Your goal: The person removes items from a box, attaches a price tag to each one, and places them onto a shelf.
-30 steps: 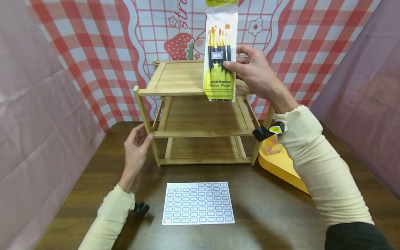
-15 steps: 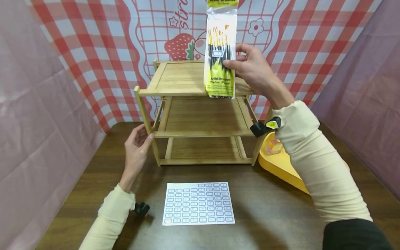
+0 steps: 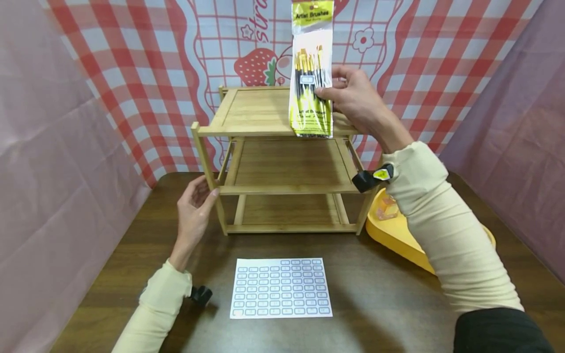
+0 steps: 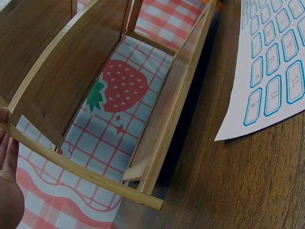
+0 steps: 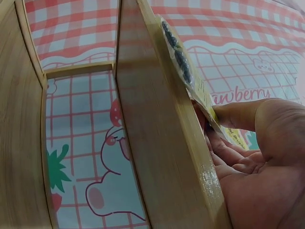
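Upright above the shelf's top board, a plastic pack of artist brushes faces the head camera. A small blue-bordered label sits across the brush handles. My right hand pinches the pack's right edge, thumb in front and fingers behind. In the right wrist view the pack appears nearly edge-on beside the top board. A three-tier wooden shelf stands on the table. My left hand grips its left front post, thumb at the front; only part of that hand shows in the left wrist view.
A white sheet of numbered labels lies on the table in front of the shelf. Right of the shelf is a yellow tray-like piece bearing a clear orange object. A strawberry-print cloth hangs behind.
The brush pack has tilted slightly, bringing its top header more into view. My right forearm has shifted a little left. The left hand keeps its hold on the post.
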`<state>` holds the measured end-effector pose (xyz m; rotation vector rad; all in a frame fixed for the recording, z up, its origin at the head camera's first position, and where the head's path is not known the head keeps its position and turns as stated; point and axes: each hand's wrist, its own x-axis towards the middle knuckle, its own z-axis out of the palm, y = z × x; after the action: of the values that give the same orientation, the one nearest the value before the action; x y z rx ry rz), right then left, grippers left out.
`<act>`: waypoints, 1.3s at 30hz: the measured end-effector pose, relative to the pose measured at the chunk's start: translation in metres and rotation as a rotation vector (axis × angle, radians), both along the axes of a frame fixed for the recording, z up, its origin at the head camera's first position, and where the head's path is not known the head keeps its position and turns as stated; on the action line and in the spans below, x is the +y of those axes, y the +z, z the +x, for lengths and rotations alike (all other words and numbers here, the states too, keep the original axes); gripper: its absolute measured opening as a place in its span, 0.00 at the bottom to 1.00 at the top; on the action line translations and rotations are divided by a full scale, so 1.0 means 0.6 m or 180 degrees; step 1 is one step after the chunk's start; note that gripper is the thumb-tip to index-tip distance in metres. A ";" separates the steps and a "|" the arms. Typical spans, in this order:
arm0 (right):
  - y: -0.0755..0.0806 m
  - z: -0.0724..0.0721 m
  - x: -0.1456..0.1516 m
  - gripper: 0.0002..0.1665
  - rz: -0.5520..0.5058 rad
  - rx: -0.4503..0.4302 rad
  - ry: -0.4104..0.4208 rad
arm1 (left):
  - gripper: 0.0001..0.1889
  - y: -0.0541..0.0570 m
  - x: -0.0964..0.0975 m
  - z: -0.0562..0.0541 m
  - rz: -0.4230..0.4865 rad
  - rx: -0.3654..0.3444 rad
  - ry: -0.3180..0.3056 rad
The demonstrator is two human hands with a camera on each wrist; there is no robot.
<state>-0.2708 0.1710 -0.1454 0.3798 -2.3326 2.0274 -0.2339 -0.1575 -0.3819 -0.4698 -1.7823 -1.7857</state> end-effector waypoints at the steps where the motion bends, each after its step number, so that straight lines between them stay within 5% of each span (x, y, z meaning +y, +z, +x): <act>1: 0.000 0.000 0.000 0.20 0.0012 -0.0021 -0.0005 | 0.19 0.000 0.000 0.000 -0.0004 0.0006 0.0000; 24: 0.001 -0.004 -0.006 0.23 0.0297 -0.0186 -0.0120 | 0.19 0.001 0.002 0.002 -0.0019 0.0008 0.0015; 39: -0.001 -0.004 -0.009 0.23 0.0500 -0.0045 -0.0177 | 0.19 0.000 0.003 0.002 -0.0012 -0.0013 0.0050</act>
<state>-0.2732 0.1654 -0.1457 0.3021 -2.4894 1.8349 -0.2329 -0.1558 -0.3819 -0.4527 -1.7877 -1.7741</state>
